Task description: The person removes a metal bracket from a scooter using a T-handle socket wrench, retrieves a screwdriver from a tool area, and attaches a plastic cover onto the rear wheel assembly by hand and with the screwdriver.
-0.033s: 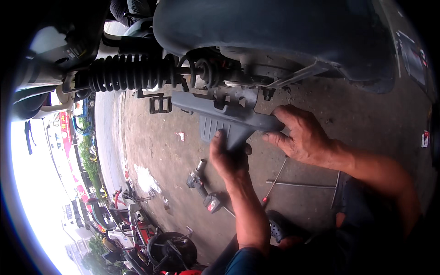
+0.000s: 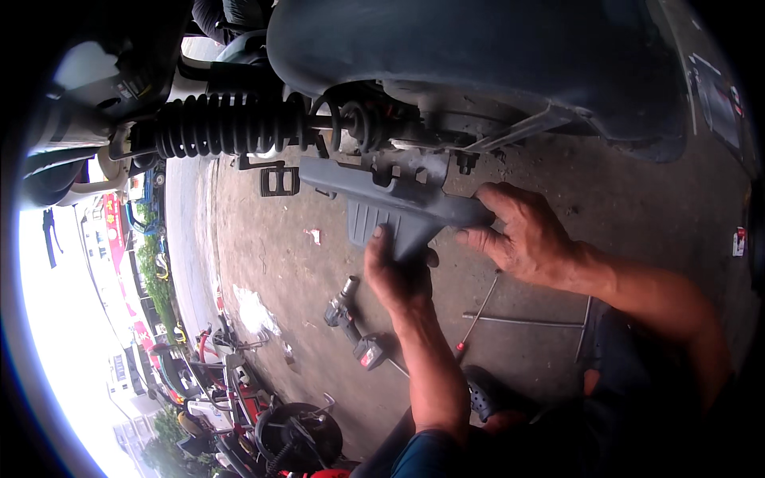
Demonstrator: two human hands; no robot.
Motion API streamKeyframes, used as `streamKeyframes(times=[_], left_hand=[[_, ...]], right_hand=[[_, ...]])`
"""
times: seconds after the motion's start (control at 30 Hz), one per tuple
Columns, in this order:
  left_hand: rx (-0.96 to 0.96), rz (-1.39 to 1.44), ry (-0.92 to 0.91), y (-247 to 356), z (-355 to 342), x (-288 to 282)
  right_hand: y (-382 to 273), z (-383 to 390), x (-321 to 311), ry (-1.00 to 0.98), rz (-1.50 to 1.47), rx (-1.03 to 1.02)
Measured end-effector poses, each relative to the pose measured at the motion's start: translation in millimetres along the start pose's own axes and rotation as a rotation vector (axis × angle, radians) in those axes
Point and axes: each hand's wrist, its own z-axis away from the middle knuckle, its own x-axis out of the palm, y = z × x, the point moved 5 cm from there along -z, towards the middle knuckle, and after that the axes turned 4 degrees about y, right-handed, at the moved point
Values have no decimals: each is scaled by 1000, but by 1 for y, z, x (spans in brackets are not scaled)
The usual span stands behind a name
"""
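Note:
A grey moulded plastic cover (image 2: 386,195) with a ribbed lower face is gripped between my two hands. My left hand (image 2: 401,275) holds it from below, thumb pressed on the ribs and fingers wrapped behind. The narrow right end is pinched by my right hand (image 2: 518,235) between thumb and fingers. Right behind the cover's upper edge shows a metal bracket (image 2: 422,166) with cut-outs; whether they touch I cannot tell. A bolt with a nut (image 2: 466,163) hangs to its right. Above them are a black coil shock absorber (image 2: 231,127) and a large dark fender (image 2: 478,48).
On the concrete floor lie a cordless impact wrench (image 2: 355,331), a red-handled screwdriver (image 2: 476,315) and a metal T-shaped bar (image 2: 526,322). A black pedal (image 2: 280,181) juts out beyond the cover. Vehicle parts and a dark wheel (image 2: 299,438) stand at lower left.

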Motion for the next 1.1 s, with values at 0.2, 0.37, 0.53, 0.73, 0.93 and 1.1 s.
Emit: streamKeyframes(times=[0.2,0.37,0.53,0.73,0.93,1.1], left_hand=[[240,-193,257,29,16,-20],[495,-9,728,49,26,-44],[325,-38,320,23,-9,17],[580,-258,786,57,16,-34],[271,-73,273,6,-48,16],[278,-72,188,0,-34,10]], right_hand=[[-2,-2,6,76,-113,23],[5,-6,7,16,-140,70],[5,0,1,56,-19,-53],[-21,-18,-7,42,2,-24],[18,-6,-11,91,8,-20],[11,-13,-13,73,88,-103]])
